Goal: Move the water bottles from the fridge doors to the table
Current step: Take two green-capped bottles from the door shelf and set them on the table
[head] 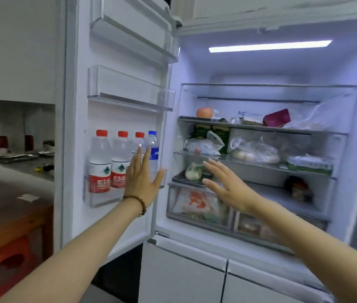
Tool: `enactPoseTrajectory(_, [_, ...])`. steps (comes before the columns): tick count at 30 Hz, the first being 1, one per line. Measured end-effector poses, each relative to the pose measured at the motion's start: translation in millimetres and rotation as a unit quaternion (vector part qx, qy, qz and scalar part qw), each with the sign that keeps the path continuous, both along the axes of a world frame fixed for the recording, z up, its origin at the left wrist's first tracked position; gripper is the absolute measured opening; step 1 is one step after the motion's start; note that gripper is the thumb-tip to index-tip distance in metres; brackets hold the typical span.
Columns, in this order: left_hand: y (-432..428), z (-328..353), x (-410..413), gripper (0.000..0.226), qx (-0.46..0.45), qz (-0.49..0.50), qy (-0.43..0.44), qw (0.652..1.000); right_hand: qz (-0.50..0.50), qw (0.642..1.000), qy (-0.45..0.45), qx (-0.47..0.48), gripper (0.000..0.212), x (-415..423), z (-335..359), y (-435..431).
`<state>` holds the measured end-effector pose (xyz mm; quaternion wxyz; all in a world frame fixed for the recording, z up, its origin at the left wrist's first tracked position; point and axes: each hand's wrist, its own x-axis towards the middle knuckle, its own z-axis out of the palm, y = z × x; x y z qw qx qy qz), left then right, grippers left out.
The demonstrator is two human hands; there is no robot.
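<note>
Several water bottles stand in the lowest bin (98,200) of the open left fridge door (81,127). Three have red caps: the leftmost (100,158), a second (120,160) and a third (139,138) partly hidden behind my left hand. A blue-capped bottle (153,145) stands at the right end. My left hand (141,178), with a bead bracelet on the wrist, is spread open in front of the third and blue-capped bottles, holding nothing. My right hand (227,184) is open too, held in front of the fridge shelves, apart from the bottles.
The fridge interior (260,149) holds bagged food on glass shelves and drawers. Two upper door bins (129,90) hold nothing. A brown wooden table (9,206) stands at lower left with a red stool (0,267) under it. A grey counter (20,162) with trays lies behind.
</note>
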<state>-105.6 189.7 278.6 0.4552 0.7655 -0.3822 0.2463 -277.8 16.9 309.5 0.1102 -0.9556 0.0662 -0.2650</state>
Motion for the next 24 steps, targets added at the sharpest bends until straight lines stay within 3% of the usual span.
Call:
enactPoseTrajectory(6, [-89,20,-120,0.063,0.046,-0.112,-0.024,0.992,-0.148,0.988,0.009,-0.049,0.075,-185,44,-49])
enactPoseTrajectory(12, [-174,30,-233,0.061,0.053,-0.224,-0.039,0.972,-0.289,0.956,0.009,-0.042,0.074,-329,65,-84])
enactPoseTrajectory(18, [-247,53,-306,0.061,0.044,-0.337,-0.055,0.939,-0.368,0.929,-0.038,-0.016,0.074,-398,70,-108])
enactPoseTrajectory(24, [-318,74,-349,0.066,0.049,-0.464,-0.062,0.883,-0.429,0.899,-0.085,0.002,0.074,-415,67,-139])
